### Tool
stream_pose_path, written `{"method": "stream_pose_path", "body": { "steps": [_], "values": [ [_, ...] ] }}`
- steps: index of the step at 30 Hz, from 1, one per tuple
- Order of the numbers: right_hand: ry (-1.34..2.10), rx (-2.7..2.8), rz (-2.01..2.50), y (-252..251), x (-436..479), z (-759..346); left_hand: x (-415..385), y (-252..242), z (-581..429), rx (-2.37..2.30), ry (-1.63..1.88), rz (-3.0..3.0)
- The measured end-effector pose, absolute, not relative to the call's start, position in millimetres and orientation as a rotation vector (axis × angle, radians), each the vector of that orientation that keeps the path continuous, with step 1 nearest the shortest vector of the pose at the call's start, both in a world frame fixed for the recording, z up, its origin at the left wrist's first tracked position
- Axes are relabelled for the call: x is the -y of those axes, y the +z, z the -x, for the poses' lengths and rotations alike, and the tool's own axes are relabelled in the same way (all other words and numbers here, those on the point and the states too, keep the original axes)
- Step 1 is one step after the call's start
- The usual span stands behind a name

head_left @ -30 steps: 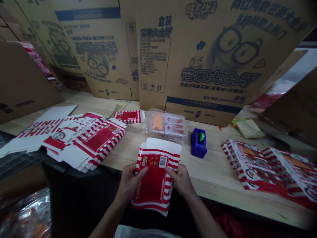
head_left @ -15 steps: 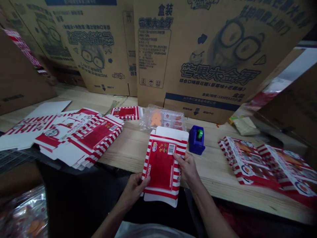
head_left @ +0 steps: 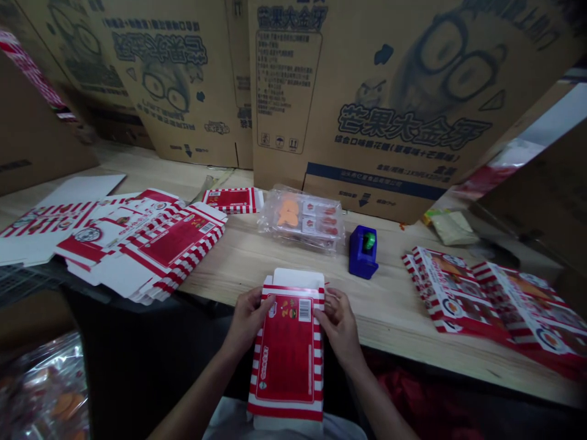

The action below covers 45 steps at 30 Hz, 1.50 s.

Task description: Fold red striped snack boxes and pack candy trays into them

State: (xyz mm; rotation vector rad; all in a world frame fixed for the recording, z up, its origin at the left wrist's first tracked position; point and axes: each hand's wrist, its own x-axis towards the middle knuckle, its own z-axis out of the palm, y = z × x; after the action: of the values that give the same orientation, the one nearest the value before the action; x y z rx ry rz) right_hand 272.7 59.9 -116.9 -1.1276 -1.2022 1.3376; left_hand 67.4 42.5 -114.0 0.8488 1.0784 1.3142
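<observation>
A red and white striped carton box is held upright between my hands, just in front of the table edge, its white top flap raised. My left hand is closed on the upper left edge, thumb across the front panel. At the upper right edge, my right hand pinches the side near the barcode, fingers curled behind or beside the flap. On the table beyond lies a clear plastic pack with orange pieces and a white-and-red printed part. To its right stands a blue tape dispenser with green tape.
Flat striped cartons are piled at the left. A smaller-looking striped box lies behind them. Several striped boxes rest at the right. Large brown cardboard boxes wall off the back. A clear bag sits lower left.
The carton has come down and nearer to my body. Both hands have slid up to its upper edges, the left from its lower left side. My view has shifted slightly.
</observation>
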Motion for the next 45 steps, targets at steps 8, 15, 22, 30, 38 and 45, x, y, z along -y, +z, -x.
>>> {"method": "stream_pose_path", "body": {
  "steps": [8,15,22,30,38,45],
  "values": [
    [1.208,1.332,1.272,-122,-73,-290,-35,-130,-72,-1.057,1.289,-0.94],
    [1.067,1.518,1.193,-123,-84,-298,-52,-135,-73,-1.146,1.329,-0.804],
    [1.57,1.29,1.1,-112,-93,-300,-75,-124,-65,-1.099,1.21,-0.558],
    [1.564,1.508,1.141,-109,-98,-306,-71,-130,-60,-1.107,1.14,-0.923],
    [1.214,1.801,1.126,-116,-81,-308,-63,-123,-50,-1.143,0.968,-1.379],
    [1.182,1.862,1.203,-103,-79,-305,-65,-116,-49,-1.253,0.896,-1.578]
  ]
}}
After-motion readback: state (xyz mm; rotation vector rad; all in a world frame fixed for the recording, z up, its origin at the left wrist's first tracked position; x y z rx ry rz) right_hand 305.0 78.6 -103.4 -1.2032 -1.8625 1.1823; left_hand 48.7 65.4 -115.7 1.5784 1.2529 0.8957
